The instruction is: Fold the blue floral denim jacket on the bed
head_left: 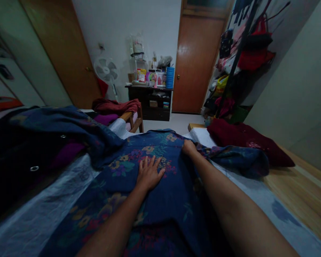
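A dark blue shirt with a floral print [171,189] lies spread over a light bed cover, its collar at the far end and its sleeves stretched out to both sides. Flat on the middle of the shirt rests my left hand [149,174], fingers spread. My right hand [188,147] is closed on the fabric near the right shoulder seam, where the right sleeve begins. The left sleeve reaches across dark clothing on the left.
Dark clothing [18,160] with metal rings is on the left. A maroon pillow [246,142] lies at the right beside a wooden edge [305,189]. Farther back are a wooden chair [136,121], a fan [106,69], a dark cabinet [135,101] and hanging bags [256,46].
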Action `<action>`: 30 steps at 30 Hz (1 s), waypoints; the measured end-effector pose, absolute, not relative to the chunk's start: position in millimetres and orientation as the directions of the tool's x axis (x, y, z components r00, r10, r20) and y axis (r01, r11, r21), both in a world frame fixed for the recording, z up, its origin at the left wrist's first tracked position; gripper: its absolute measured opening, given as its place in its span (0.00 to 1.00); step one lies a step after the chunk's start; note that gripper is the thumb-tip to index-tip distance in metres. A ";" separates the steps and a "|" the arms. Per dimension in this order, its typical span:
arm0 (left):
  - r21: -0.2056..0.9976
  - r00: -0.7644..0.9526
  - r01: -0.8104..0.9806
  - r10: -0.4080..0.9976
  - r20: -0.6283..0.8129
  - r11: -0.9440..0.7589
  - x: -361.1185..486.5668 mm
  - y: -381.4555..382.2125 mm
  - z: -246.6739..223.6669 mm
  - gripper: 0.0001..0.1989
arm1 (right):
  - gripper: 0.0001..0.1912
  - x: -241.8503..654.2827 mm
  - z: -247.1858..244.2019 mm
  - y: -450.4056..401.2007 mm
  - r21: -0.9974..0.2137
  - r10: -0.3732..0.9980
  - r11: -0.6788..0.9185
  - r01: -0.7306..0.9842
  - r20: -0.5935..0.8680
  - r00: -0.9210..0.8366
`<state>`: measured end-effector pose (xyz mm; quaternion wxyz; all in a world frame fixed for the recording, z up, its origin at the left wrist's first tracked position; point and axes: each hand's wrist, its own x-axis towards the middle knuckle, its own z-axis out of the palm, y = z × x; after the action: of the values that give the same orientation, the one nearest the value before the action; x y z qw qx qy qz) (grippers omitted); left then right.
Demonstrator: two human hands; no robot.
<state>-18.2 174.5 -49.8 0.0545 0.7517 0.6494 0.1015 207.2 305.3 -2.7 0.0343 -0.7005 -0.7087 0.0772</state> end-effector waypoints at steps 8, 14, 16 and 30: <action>0.229 0.142 0.961 0.988 0.063 -0.152 -18.2 174.8 -49.6 0.34 | 0.32 202.5 -27.3 300.7 -0.126 0.996 -0.075 0.989 -0.050 0.069; 0.236 0.140 0.960 0.988 0.073 -0.153 -19.0 175.2 -49.8 0.33 | 0.30 160.8 -30.1 269.2 -0.161 0.993 0.118 0.980 0.038 -0.113; 0.237 0.143 0.958 0.986 0.085 -0.160 -19.5 174.9 -48.4 0.30 | 0.29 147.8 -33.5 250.0 -0.200 0.972 0.232 0.952 0.003 -0.236; 0.257 0.300 0.931 0.944 -0.140 -0.258 -37.4 99.7 -17.3 0.32 | 0.31 161.9 -22.8 128.0 -0.207 0.962 0.207 0.956 -0.132 -0.237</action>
<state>-37.4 99.7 -17.3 0.1465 0.7927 0.5914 0.0210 161.9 128.0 -22.8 0.0130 -0.6174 -0.7768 0.1231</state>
